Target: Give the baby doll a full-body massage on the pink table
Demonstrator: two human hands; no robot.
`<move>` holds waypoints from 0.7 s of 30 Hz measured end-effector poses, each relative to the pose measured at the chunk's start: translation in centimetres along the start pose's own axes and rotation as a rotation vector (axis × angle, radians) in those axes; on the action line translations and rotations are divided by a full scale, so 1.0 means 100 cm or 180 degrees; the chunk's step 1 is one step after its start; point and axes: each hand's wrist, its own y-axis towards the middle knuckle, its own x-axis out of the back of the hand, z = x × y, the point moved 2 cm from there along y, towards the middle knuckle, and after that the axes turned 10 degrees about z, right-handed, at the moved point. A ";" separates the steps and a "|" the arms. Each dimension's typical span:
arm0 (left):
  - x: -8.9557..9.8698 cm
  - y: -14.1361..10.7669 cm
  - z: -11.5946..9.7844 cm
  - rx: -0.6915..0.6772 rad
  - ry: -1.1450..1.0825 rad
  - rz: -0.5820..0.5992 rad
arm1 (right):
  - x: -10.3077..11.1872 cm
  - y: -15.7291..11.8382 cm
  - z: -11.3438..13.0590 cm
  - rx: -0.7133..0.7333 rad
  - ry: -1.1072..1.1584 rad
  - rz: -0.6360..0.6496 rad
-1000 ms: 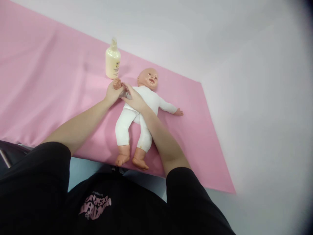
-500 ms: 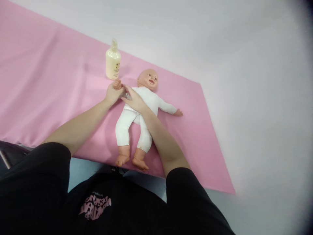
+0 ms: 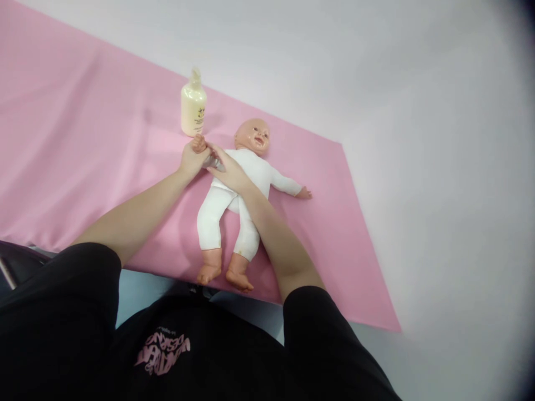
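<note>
A baby doll (image 3: pixel 251 167) in a white suit lies on its back on a pink cloth, its head away from me and its bare feet toward me. My left hand (image 3: pixel 193 160) is closed around the doll's arm near the wrist, with the doll's small fist (image 3: pixel 198 143) showing above it. My right hand (image 3: pixel 228 170) wraps the same arm nearer the shoulder, its fingertips close to my left hand. Part of the white sleeve shows between my hands. The doll's other arm (image 3: pixel 288 182) stretches out to the right on the cloth.
A pale yellow pump bottle (image 3: pixel 193 111) stands upright just beyond my left hand. The pink cloth (image 3: pixel 343 250) covers the table, with soft folds on the left. Its near edge runs by the doll's feet. A white wall or floor lies beyond.
My left hand and the doll's fist have shifted very slightly to the left. My right hand, the rest of the doll and the bottle look nearly the same.
</note>
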 end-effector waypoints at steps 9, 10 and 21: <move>0.002 -0.006 -0.028 0.0973 -0.1014 -0.0811 | -0.001 -0.001 -0.004 -0.0196 -0.0030 -0.0004; 0.005 -0.006 -0.031 0.1061 -0.1105 -0.0887 | -0.002 0.000 -0.006 -0.0251 -0.0072 -0.0018; 0.039 0.007 -0.034 0.1318 -0.1447 -0.1510 | -0.009 -0.011 0.002 -0.0213 -0.0510 0.0174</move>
